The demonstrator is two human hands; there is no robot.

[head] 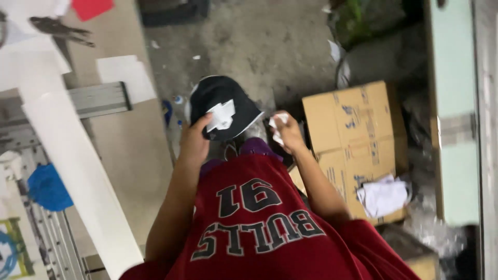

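Note:
My left hand (pixel 194 140) grips a black cap (pixel 220 106) by its edge, held out in front of my red shirt. A white paper piece (pixel 221 115) sits on the cap's front. My right hand (pixel 288 132) is closed around a crumpled bit of white paper (pixel 276 124) just to the right of the cap. Both arms reach forward from my body over the concrete floor.
An open cardboard box (pixel 353 140) with white crumpled paper (pixel 383 196) in it stands at the right. A worktable (pixel 104 145) with white sheets, a metal ruler and a blue cloth (pixel 47 187) lies at the left. A pale green cabinet (pixel 454 119) is far right.

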